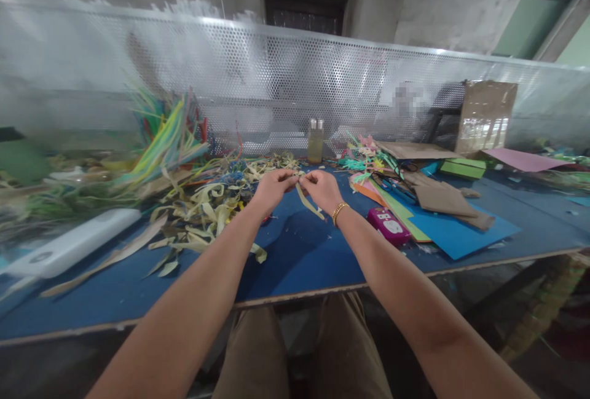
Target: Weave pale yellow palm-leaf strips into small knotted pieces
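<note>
Pale yellow-green, a leaf-like strip (310, 204) hangs at the frame's centre, its upper end pinched by the left hand (276, 189) and right hand (322, 189), which nearly meet. Curled strips (209, 205) lie heaped left of centre; right of centre, a purple packet (389, 225) (white figure on top) lies near blue paper (454, 233).

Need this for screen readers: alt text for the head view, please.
Left hand and right hand pinch a pale strip over a blue table. Curled pale strips heap at left; a purple packet and blue sheet lie at right.
</note>
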A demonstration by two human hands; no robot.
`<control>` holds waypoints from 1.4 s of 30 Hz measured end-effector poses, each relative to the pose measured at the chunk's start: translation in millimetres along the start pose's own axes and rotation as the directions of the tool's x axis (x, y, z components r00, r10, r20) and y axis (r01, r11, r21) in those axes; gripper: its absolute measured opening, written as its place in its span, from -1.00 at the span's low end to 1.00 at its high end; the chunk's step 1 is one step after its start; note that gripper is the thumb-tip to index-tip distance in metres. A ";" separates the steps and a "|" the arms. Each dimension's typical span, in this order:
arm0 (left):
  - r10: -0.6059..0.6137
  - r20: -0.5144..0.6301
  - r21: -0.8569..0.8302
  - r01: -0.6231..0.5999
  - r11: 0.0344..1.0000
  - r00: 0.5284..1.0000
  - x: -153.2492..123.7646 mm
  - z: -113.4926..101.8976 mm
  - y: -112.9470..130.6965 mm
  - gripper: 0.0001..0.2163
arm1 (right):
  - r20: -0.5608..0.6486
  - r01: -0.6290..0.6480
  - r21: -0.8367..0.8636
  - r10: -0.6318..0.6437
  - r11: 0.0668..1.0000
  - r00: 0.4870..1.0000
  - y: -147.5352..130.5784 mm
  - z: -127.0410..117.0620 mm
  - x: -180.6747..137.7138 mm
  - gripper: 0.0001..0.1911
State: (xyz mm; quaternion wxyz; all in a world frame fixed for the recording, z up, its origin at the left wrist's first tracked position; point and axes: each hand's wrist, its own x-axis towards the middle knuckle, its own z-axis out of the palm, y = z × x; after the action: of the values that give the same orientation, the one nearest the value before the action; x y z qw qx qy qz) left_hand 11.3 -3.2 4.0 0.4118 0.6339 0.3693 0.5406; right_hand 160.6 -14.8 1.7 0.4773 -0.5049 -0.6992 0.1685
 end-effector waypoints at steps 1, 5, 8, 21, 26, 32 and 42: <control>-0.008 -0.005 -0.001 0.008 1.000 1.000 1.3 -1.6 -1.1 -0.77 | -0.005 0.006 0.003 -0.006 1.000 1.000 0.4 -0.2 -0.2 -0.83; -0.043 -0.006 -0.026 0.043 0.999 0.999 4.8 -8.1 -3.0 -0.77 | -0.026 0.101 -0.052 -0.102 0.994 0.994 -0.6 -4.0 -0.9 -0.83; -0.113 0.008 -0.112 0.114 0.987 0.994 3.8 -9.7 -0.1 -0.78 | -0.029 0.085 0.008 -0.085 0.996 0.996 -2.6 -7.8 0.7 -0.76; -0.271 -0.011 -0.447 0.238 0.862 0.963 4.1 -9.2 9.5 -0.92 | -0.011 0.033 0.107 -0.032 0.994 0.999 9.1 -7.9 9.8 -0.82; -0.291 -0.076 -0.511 0.214 0.833 0.954 3.5 -5.0 13.6 -0.90 | 0.033 0.068 0.259 -0.080 0.963 0.996 13.2 4.9 7.8 -0.79; -0.313 -0.109 -0.503 0.219 0.836 0.944 1.9 -4.0 13.7 -0.91 | 0.075 0.096 0.363 -0.132 0.927 0.988 15.0 11.0 6.2 -0.74; -0.224 -0.051 -0.398 0.186 0.898 0.973 1.2 -0.7 14.3 -0.86 | 0.057 0.023 0.306 -0.042 0.952 0.997 2.5 2.0 3.0 -0.66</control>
State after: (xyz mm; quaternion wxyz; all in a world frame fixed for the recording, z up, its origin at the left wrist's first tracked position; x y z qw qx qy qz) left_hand 11.1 -7.6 17.6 0.5662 0.4701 0.3381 0.5866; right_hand 160.2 -10.6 0.5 0.5300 -0.4081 -0.6877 0.2822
